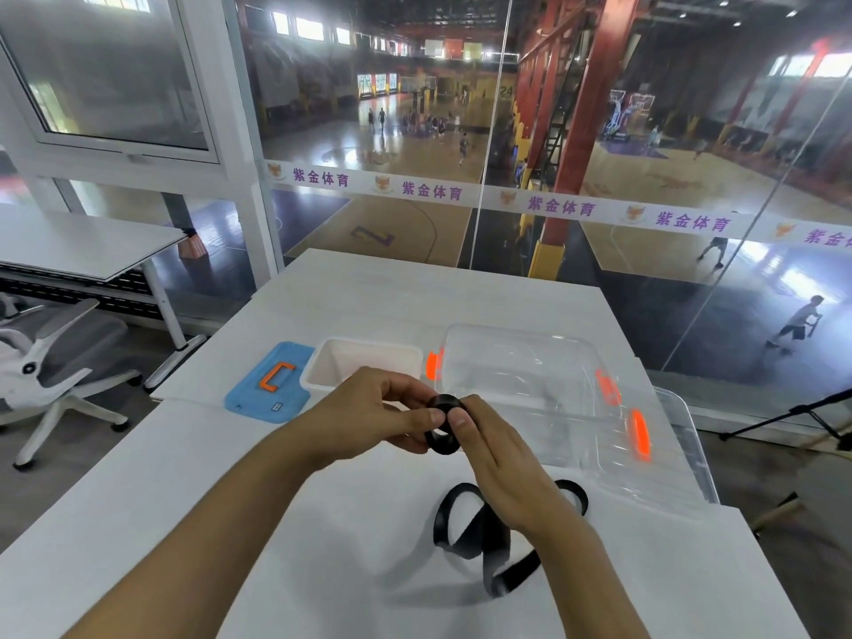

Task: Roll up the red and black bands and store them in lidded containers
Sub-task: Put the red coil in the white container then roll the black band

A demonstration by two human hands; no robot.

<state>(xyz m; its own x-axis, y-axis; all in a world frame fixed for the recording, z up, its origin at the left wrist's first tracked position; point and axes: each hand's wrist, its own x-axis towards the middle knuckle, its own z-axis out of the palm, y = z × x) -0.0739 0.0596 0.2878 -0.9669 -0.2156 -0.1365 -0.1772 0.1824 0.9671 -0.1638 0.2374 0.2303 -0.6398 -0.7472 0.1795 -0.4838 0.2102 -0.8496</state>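
Observation:
A black band [475, 532] lies in loose loops on the white table [230, 500], and one end is wound into a small roll [443, 426] held above the table. My left hand [369, 412] pinches the roll from the left with curled fingers. My right hand [502, 458] holds it from the right, thumb on the roll's front. Behind the hands stands an open white container [364, 357] with its blue lid [269, 385] lying flat to its left. A clear container [521, 375] with orange clips stands to the right. No red band is visible.
A clear lid [682, 449] lies under or beside the clear container at the table's right edge. A glass wall rises just behind the table. A grey office chair [50, 357] and another desk stand to the left.

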